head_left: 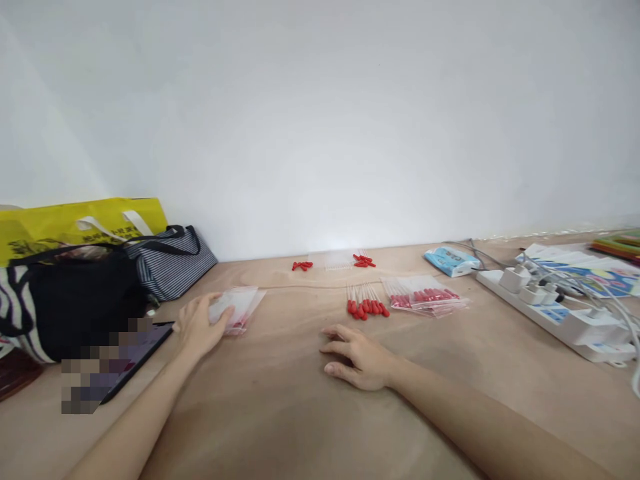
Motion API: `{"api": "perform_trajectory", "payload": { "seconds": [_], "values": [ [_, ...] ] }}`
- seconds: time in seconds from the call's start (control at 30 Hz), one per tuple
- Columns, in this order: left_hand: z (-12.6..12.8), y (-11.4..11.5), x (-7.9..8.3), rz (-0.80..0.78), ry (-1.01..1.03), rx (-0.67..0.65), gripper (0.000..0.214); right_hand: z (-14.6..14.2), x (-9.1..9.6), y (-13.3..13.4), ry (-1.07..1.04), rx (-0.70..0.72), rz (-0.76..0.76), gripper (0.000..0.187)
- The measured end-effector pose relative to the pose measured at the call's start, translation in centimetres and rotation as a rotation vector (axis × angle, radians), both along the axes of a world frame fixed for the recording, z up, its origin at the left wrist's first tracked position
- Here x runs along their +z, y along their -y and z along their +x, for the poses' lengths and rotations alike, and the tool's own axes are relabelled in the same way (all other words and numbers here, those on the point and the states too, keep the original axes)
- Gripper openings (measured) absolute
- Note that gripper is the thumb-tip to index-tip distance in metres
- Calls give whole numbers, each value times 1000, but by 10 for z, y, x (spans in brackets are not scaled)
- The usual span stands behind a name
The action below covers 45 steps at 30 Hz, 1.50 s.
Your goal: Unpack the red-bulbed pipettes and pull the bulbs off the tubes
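My left hand [203,325] is at a small stack of clear plastic bags [244,307] with red showing in them. Its fingers and thumb close on the stack's left side. My right hand [357,357] rests on the brown tabletop, fingers apart and nothing in them. Just beyond it lies a row of white sticks with red tips [367,307]. To the right of these is a pile of clear bags holding red-tipped pieces [425,297]. Farther back sit two little heaps of red tips, one on the left [303,266] and one on the right [364,261], with pale sticks [339,262] between them.
A phone [135,360], a black bag [85,300], a striped bag [170,263] and a yellow bag [145,217] stand at the left. On the right are a blue tissue pack [450,260], a white power strip [555,313] with plugs and cables, and printed sheets [590,270]. A white wall rises behind.
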<state>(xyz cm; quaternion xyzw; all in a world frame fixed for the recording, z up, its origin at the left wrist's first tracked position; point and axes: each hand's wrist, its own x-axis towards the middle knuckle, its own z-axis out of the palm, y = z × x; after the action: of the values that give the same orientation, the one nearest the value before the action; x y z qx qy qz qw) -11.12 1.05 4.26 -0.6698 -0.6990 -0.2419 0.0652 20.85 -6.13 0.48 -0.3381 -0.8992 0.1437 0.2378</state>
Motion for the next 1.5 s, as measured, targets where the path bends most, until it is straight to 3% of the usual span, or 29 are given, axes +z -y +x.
{"api": "perform_trajectory", "payload": {
  "seconds": [0.13,0.27,0.43,0.57,0.77,1.0,1.2,1.33,1.5],
  "values": [
    [3,3,-3,-146,-208,-189,36,0,0,0,10,-9,-4,39],
    [-8,-5,-16,-216,-197,-168,45,0,0,0,9,-9,-13,38],
    [-25,-18,-30,-146,-130,-174,52,1,0,0,9,-6,-5,38],
    [-22,-12,-22,-24,-214,-126,50,1,0,0,4,-9,2,37],
    [-22,1,-1,117,-412,-492,29,1,-2,0,-1,-8,9,38],
    [-36,-7,-8,279,-312,-562,20,2,-5,-2,-11,-9,22,38],
    [-6,6,2,559,-99,-535,19,2,-5,-2,-9,-12,27,37],
    [33,24,-2,471,-81,-703,11,1,-5,-2,-25,-6,40,34],
    [93,39,-25,318,-30,-843,15,1,-8,-4,-84,-125,74,24]
  ]
}}
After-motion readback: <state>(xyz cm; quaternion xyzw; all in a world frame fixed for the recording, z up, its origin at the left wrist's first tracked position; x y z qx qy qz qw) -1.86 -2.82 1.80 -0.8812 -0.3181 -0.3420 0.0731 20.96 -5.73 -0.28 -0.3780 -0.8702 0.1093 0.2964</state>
